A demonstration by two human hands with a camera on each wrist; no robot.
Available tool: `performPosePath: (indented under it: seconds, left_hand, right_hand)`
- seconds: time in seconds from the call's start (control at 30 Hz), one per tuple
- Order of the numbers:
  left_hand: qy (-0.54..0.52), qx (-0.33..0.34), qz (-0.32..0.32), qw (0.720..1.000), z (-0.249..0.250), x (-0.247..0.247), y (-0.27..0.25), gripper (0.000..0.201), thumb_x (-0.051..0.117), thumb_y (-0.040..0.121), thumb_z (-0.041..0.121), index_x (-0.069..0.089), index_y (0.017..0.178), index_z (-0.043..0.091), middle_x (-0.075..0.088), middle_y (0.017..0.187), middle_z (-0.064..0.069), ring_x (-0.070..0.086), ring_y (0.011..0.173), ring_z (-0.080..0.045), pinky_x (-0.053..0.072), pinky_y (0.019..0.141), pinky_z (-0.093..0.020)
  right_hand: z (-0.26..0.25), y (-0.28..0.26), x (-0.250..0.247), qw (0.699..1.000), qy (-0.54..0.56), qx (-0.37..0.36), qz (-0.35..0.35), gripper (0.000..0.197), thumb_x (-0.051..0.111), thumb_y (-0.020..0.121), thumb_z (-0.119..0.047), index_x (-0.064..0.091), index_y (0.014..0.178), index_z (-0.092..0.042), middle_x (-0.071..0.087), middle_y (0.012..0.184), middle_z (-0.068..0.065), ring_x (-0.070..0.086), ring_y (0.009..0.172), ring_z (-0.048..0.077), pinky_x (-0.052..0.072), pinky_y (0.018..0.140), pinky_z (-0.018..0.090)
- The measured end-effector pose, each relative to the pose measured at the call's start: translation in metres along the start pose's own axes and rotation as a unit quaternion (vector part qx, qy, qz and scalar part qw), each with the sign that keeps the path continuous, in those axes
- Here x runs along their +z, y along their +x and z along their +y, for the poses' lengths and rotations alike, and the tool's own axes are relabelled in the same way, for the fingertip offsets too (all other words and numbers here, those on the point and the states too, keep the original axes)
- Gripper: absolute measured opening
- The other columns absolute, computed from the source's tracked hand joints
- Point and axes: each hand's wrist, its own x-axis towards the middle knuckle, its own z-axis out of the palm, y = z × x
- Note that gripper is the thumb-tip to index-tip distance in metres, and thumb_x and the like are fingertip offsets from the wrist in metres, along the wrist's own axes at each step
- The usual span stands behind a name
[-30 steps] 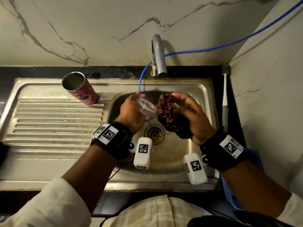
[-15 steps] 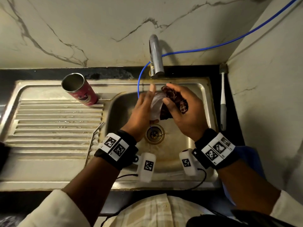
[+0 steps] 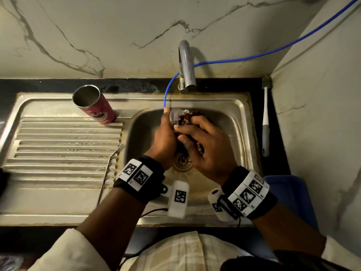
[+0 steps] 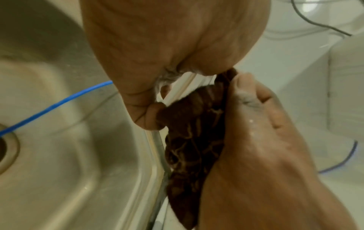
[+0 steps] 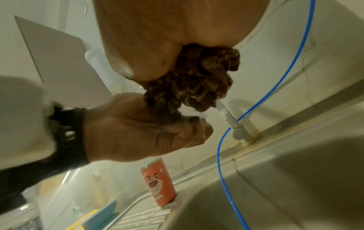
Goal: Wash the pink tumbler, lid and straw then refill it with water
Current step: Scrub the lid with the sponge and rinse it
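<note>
The pink tumbler [image 3: 95, 106] [image 5: 158, 182] with a bear face stands without its lid on the drainboard, left of the basin. Over the basin my left hand [image 3: 166, 132] [image 4: 157, 46] [image 5: 138, 127] grips the clear lid [image 3: 175, 116] [image 4: 185, 87] by its edge. My right hand [image 3: 203, 141] [image 4: 265, 140] [image 5: 177, 31] holds a dark brown soapy scrubber [image 3: 190, 118] [image 4: 193, 140] [image 5: 193, 84] pressed against the lid. Most of the lid is hidden by fingers and scrubber. The bent metal straw [image 3: 106, 173] lies on the drainboard beside the basin's left edge.
The steel faucet [image 3: 186, 65] stands behind the sink basin [image 3: 230, 122], and a thin blue hose [image 3: 254, 55] drops from the wall into the drain [image 3: 182, 161]. A white brush [image 3: 265, 118] lies on the dark counter to the right. A blue container [image 3: 289, 192] sits at the front right.
The hands were apart a second ago, lid in the left and scrubber in the right. They have come together and moved toward the faucet, with the scrubber now on the lid.
</note>
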Motion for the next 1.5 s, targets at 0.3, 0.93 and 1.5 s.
performPosePath:
  seconds: [0.3, 0.93, 1.5]
  left_hand:
    - [0.121, 0.064, 0.011, 0.991, -0.008, 0.017, -0.013, 0.067, 0.02, 0.113, 0.053, 0.072, 0.103, 0.013, 0.078, 0.079, -0.002, 0.075, 0.074, -0.011, 0.06, 0.068, -0.032]
    - [0.044, 0.059, -0.011, 0.997, 0.0, 0.018, -0.024, 0.068, 0.031, 0.113, 0.049, 0.081, 0.076, 0.021, 0.07, 0.082, -0.023, 0.06, 0.079, -0.04, 0.05, 0.071, -0.046]
    - [0.219, 0.212, -0.036, 0.952, 0.002, 0.009, -0.021, 0.047, 0.028, 0.113, 0.044, 0.059, 0.128, 0.013, 0.07, 0.118, -0.012, 0.068, 0.112, -0.031, 0.053, 0.101, -0.058]
  right_hand:
    - [0.0, 0.038, -0.008, 0.993, -0.027, 0.116, 0.024, 0.019, 0.059, 0.106, -0.029, 0.074, 0.115, -0.022, 0.073, 0.105, -0.007, 0.067, 0.09, 0.007, 0.055, 0.079, 0.024]
    - [0.014, 0.022, -0.02, 0.979, 0.101, 0.145, 0.1, 0.019, 0.063, 0.105, -0.021, 0.071, 0.117, -0.007, 0.076, 0.107, -0.001, 0.072, 0.1, 0.008, 0.06, 0.088, 0.033]
    - [0.001, 0.034, -0.026, 0.996, -0.08, 0.045, 0.006, 0.021, 0.054, 0.108, -0.032, 0.069, 0.114, -0.02, 0.071, 0.1, -0.005, 0.068, 0.085, 0.015, 0.056, 0.073, 0.038]
